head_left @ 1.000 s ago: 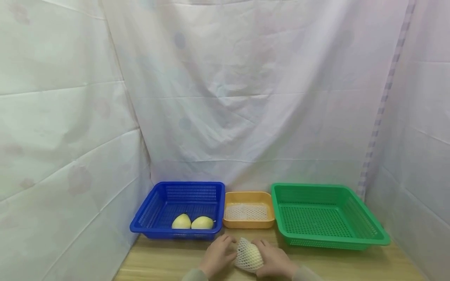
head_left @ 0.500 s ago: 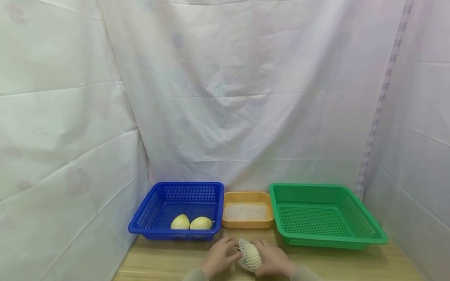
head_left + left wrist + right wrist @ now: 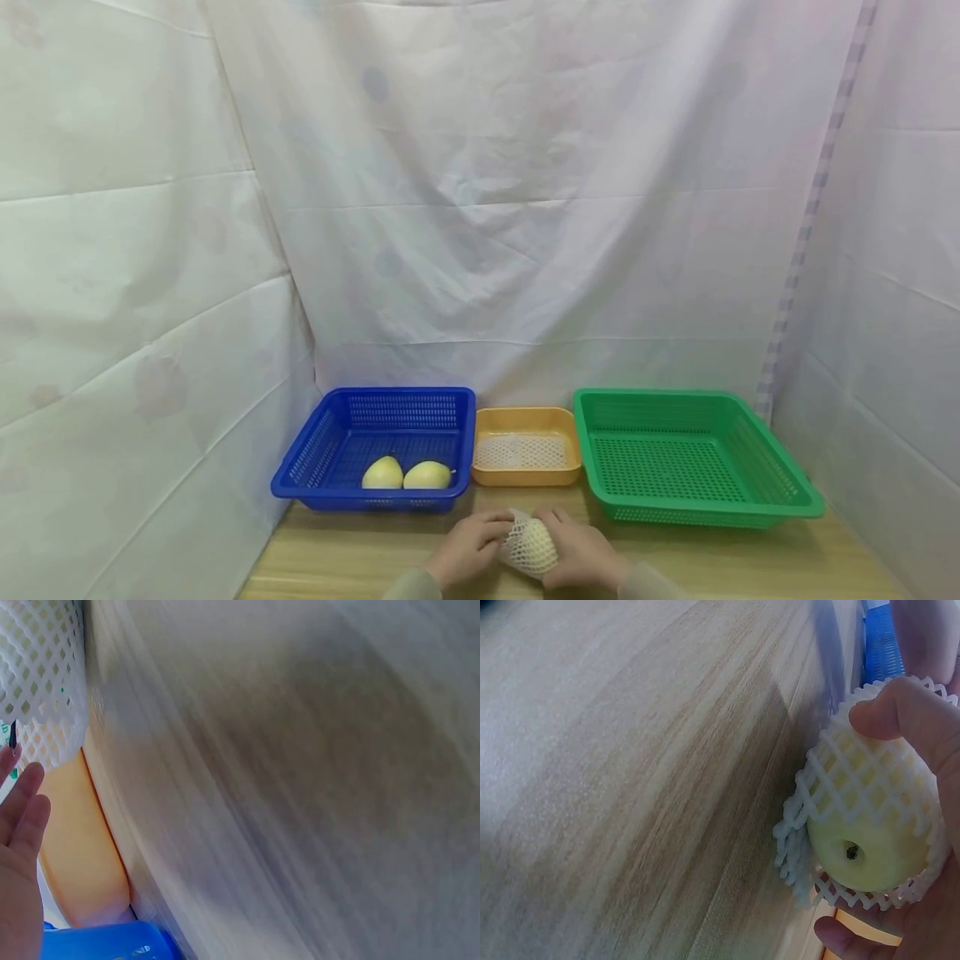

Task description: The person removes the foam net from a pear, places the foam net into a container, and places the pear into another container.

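A pale yellow pear (image 3: 870, 855) sits inside a white foam net sleeve (image 3: 866, 776), low over the front of the table. In the head view my right hand (image 3: 585, 552) grips the sleeved pear from the right. The right wrist view shows the thumb across the net and the pear's blossom end uncovered. From the left, my left hand (image 3: 468, 547) reaches to the sleeve's other end, fingertips right at its edge. Its fingers (image 3: 30, 825) look fairly straight in the left wrist view, close to a dark stem (image 3: 13, 735) poking from the net; the thumb is hidden there.
Behind the hands, a blue basket (image 3: 375, 500) at left holds two bare pears (image 3: 427, 476). An orange tray (image 3: 527, 478) with white netting (image 3: 521, 451) on its bottom stands in the middle. To its right is a green basket (image 3: 697, 510). White curtains (image 3: 480, 208) surround the wooden table (image 3: 337, 558).
My left fingers have moved right, up to the end of the foam sleeve. The right hand keeps its grip on the sleeved pear, and the view has shifted slightly.
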A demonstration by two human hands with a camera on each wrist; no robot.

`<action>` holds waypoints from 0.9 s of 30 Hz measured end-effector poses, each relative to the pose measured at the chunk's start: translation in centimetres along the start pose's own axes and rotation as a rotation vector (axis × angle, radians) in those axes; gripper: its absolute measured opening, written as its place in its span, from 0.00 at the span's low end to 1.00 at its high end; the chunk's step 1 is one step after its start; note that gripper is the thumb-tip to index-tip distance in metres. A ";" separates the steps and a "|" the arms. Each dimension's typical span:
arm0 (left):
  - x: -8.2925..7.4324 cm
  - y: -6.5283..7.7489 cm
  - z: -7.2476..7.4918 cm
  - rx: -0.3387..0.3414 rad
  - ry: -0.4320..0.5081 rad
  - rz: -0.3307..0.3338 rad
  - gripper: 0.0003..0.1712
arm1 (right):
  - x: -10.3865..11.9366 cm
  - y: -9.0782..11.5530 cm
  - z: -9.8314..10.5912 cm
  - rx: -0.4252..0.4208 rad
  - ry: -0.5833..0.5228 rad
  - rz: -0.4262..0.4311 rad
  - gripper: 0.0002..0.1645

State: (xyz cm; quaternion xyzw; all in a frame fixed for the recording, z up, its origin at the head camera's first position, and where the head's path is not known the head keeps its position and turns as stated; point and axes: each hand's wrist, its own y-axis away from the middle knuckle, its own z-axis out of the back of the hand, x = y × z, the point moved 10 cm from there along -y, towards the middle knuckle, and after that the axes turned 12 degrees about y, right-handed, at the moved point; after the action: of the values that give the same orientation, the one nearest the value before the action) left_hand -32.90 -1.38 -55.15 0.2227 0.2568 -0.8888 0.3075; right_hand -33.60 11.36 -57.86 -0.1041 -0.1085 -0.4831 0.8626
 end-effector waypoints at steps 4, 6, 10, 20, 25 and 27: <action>-0.4 -0.2 0.1 -0.026 -0.020 -0.061 0.17 | 0.1 0.0 0.0 -0.010 0.008 0.010 0.53; -0.3 -0.3 0.0 -0.034 0.008 -0.071 0.18 | 0.0 -0.1 0.0 -0.006 0.004 0.010 0.54; 0.4 -0.7 -0.6 -0.017 0.112 -0.025 0.20 | 0.0 -0.2 -0.1 0.008 -0.018 0.011 0.55; 1.3 -1.6 -2.6 0.051 0.217 0.107 0.24 | 0.2 0.2 0.2 0.010 -0.033 0.039 0.56; 0.6 -2.3 -2.9 0.045 0.149 0.112 0.21 | 0.0 0.3 0.3 0.013 -0.043 0.018 0.57; 0.2 -2.6 -3.0 0.035 0.089 0.099 0.20 | -0.2 0.3 0.2 0.012 -0.038 0.005 0.58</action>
State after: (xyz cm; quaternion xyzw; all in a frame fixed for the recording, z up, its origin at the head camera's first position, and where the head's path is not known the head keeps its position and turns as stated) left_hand -34.06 2.02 -56.72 0.2799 0.2433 -0.8660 0.3355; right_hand -33.47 11.71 -57.70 -0.1084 -0.1274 -0.4781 0.8622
